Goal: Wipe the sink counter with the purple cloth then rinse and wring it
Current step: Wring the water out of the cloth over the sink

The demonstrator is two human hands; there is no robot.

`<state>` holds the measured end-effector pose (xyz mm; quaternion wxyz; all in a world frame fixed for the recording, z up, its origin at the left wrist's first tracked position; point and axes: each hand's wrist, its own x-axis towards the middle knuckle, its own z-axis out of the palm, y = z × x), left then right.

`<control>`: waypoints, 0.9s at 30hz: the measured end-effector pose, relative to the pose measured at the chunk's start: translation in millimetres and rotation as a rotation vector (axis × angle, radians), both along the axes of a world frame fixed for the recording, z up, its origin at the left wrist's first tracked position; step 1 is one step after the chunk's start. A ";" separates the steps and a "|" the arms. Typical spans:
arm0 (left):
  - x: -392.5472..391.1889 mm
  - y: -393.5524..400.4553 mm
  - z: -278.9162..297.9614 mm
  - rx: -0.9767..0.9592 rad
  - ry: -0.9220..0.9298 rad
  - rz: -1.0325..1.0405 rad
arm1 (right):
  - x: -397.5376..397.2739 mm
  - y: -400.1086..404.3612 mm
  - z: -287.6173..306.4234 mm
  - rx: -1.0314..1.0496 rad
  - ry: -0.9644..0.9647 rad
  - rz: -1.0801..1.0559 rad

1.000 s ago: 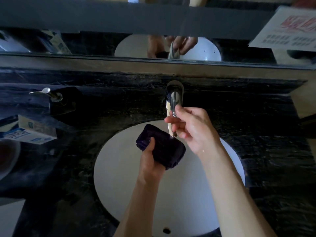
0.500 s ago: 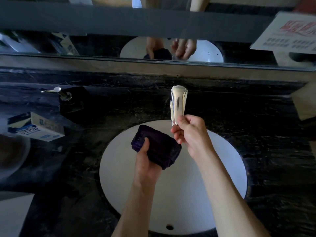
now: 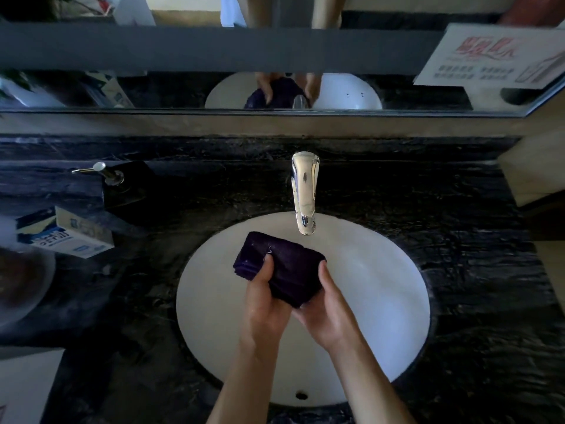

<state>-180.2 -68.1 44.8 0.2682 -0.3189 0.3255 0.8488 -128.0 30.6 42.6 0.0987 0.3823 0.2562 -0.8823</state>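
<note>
1. The purple cloth [image 3: 282,266], folded into a thick wad, sits at the centre of the frame, held over the white sink [image 3: 382,289] just below the tip of the chrome tap [image 3: 303,194].
2. The left hand [image 3: 264,304] grips the cloth from the lower left; its thumb lies across the top of the fabric and the rest of its fingers curl underneath, out of sight.
3. The right hand [image 3: 328,313] grips the cloth from the lower right, thumb pressed along its right edge and fingers wrapped beneath it.
4. The two hands touch each other under the cloth.
5. Whether water runs from the tap I cannot tell.
6. The black marble desk [image 3: 458,209] surrounds the sink.
7. At the left of the frame a dark soap dispenser [image 3: 122,191] with a metal pump stands on the desk, and a blue-and-white carton [image 3: 65,232] lies just below it.
8. Along the top of the frame a mirror [image 3: 153,90] reflects the hands and cloth.
9. A printed notice [image 3: 495,56] hangs at the upper right.
</note>
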 end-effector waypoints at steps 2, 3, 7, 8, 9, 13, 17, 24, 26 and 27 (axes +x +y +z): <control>6.1 -0.9 -3.4 -0.106 0.096 0.007 | 0.3 0.7 3.5 0.024 0.029 -0.045; 8.2 -2.1 -4.7 -0.155 0.146 0.010 | 0.5 1.2 4.1 0.046 0.029 -0.051; 14.5 -9.2 -12.4 -0.453 0.350 -0.087 | 4.5 3.3 0.8 0.094 -0.015 -0.028; 16.0 -10.9 -12.5 -0.539 0.430 -0.156 | 4.4 3.3 0.5 0.106 -0.026 -0.028; 16.2 -13.0 -11.5 -0.610 0.512 -0.230 | 4.3 3.0 0.3 0.117 -0.031 -0.033; 7.0 -25.9 -8.4 -0.745 0.924 -0.611 | 7.4 8.6 5.7 0.132 -0.006 -0.005; 6.5 -37.1 -15.7 -0.770 1.042 -1.118 | 5.3 22.8 19.7 0.294 0.065 0.163; 23.4 -32.4 -4.9 -0.839 1.021 -1.180 | 6.5 22.3 26.2 0.492 0.005 0.251; 20.2 -35.8 3.8 -0.630 0.865 -0.846 | 9.4 30.0 22.1 0.480 0.029 0.261; 16.9 -35.3 4.9 -0.545 0.675 -0.605 | 9.9 35.8 21.0 0.455 0.050 0.268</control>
